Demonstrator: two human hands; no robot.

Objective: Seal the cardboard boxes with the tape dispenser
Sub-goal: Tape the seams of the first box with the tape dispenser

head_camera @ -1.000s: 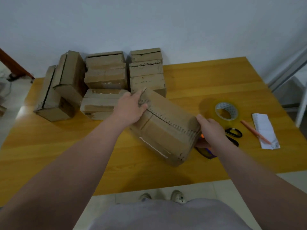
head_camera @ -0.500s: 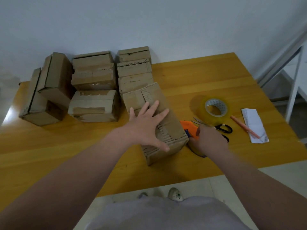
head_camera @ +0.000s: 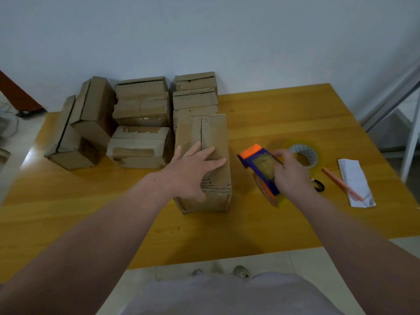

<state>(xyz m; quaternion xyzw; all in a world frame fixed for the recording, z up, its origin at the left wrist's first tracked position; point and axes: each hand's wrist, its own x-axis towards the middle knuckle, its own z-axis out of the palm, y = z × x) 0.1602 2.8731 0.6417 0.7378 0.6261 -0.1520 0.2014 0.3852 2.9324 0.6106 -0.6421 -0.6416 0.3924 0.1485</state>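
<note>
Cardboard boxes (head_camera: 141,110) number eight as far as you can count: seven crowd the far left of the table (head_camera: 284,110) in a pile, overlapping so their edges are hard to separate, and one stands alone in front of you. You also have one tape dispenser (head_camera: 261,164), one tape roll (head_camera: 304,155), one pencil (head_camera: 341,184), one folded paper (head_camera: 354,183) and one pair of scissors (head_camera: 319,186), of which only a black handle loop shows.

That nearest box (head_camera: 213,133) is plain brown, worn and creased, with a jagged seam down the middle of its top. Its long axis runs from near to far; the far end meets the pile, and the near end faces you.

Your left hand (head_camera: 193,171) lies flat on top of this box, fingers straight and spread across the seam. Your right hand (head_camera: 291,176) is curled round the orange and blue dispenser just right of the box, apart from it. The dispenser's orange end points far and left. You cannot tell whether it rests on the table. The roll, scissors, pencil and paper lie farther right.
</note>
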